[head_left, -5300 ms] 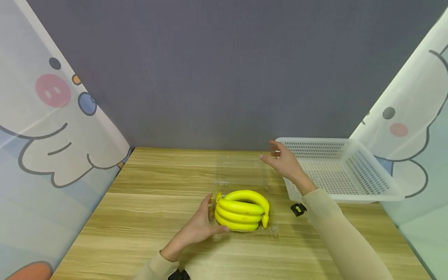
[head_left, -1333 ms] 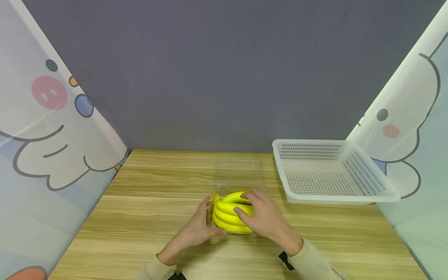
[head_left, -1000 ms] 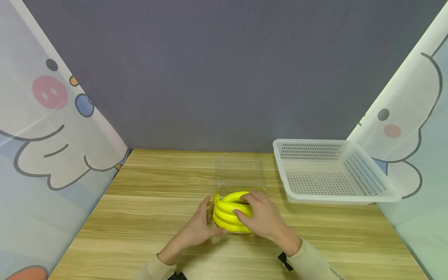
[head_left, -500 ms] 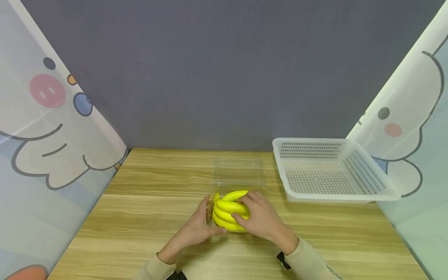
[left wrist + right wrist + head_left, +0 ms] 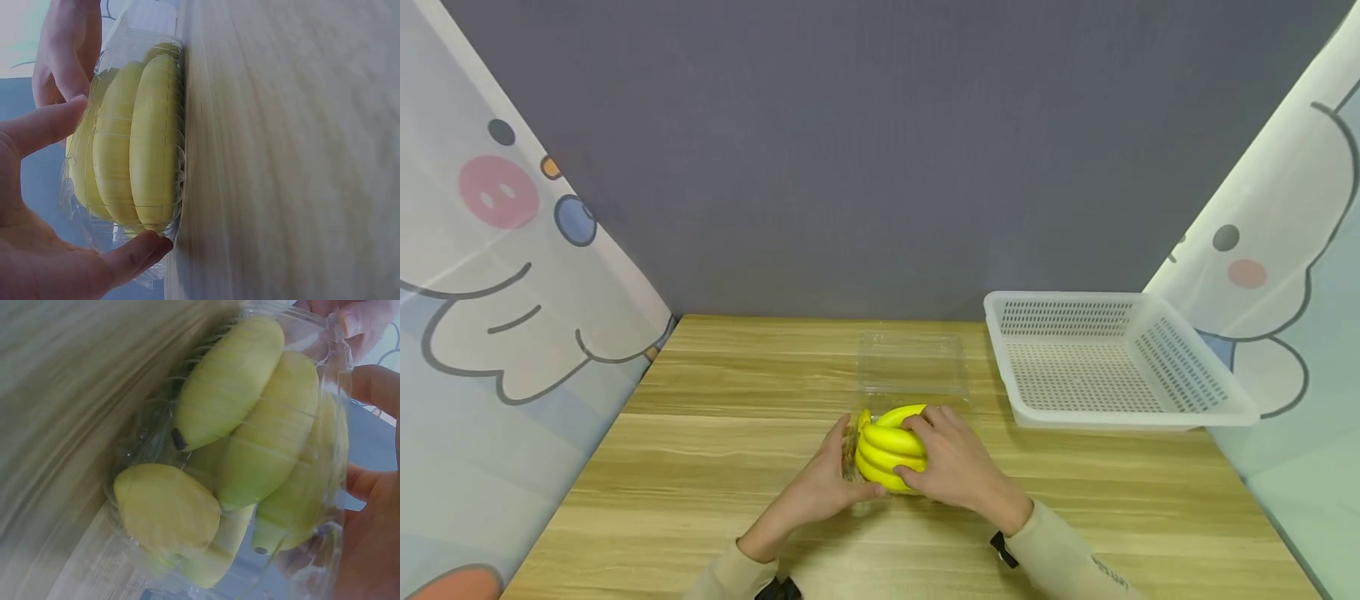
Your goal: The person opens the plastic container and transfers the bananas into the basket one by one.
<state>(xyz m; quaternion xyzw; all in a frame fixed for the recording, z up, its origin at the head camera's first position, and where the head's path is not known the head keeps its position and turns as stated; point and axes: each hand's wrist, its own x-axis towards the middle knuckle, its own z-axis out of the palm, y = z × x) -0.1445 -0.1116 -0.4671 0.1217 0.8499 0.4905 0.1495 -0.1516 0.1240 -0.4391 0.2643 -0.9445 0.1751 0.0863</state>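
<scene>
**Now gripping the bananas [image 5: 889, 447], with the box [image 5: 147, 434] held steady too**

Starting closest in. Holding the left end of the box with the left hand [image 5: 820, 490], thumb along the near edge, fingers round the end. Pretty much parked there, same as a few seconds back.

Different story on the other side. Came in from further back with the right hand [image 5: 957, 462], then crept a little more to the left over the last second. Now clamped on the right end of the bananas, fingers over the top, thumb on the near side. Not touching hand to hand, but close at the thumbs. Can't make out anything under the right palm from the head view.

Would read that as bunch gripped, box braced, lift not made yet. Still seeing the bananas down inside the clear walls in both wrist views, so still boxed in on the sides.

Further back, spotting the lid [image 5: 912, 364], folded open behind the box and lying on the worktop [image 5: 722, 467]. Nothing blocked by it, far as can be judged. Off to the right and back, a white basket [image 5: 1120, 418], well apart from the box, with a raised rim to clear for anything going in. Behind all that, just a grey backdrop [image 5: 910, 167], plus cartoon sheets [image 5: 467, 275] at either side.
</scene>
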